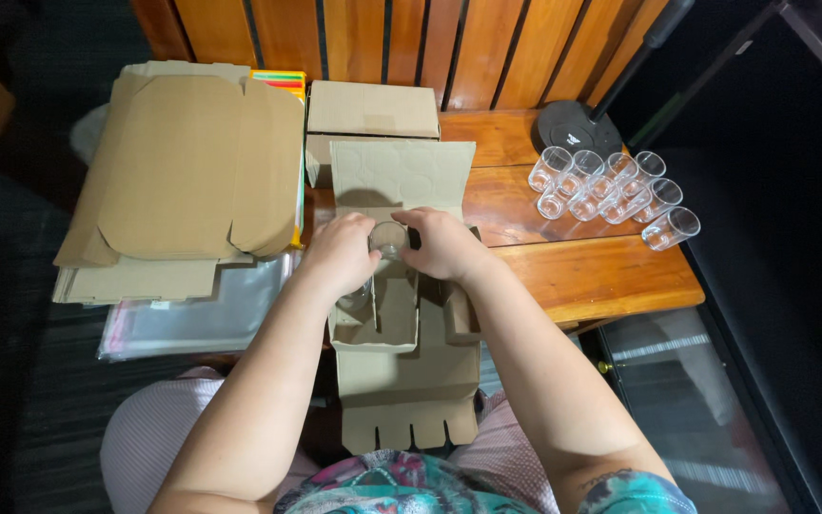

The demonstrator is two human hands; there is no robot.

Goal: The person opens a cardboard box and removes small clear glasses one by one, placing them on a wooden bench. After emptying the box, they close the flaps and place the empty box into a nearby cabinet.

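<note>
Glass [389,238] sits mid-frame, pinched from both sides by the left hand [340,252] and right hand [444,245], over an open cardboard box [401,328]. Lowering it straight and level should seat it best. More glasses [611,195] lie at two o'clock, flat cartons [187,167] at ten. Its base is hidden behind fingers.

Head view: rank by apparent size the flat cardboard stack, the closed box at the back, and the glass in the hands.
1. Flat cardboard stack
2. Closed box
3. Glass, between both hands, though partly hidden.
</note>
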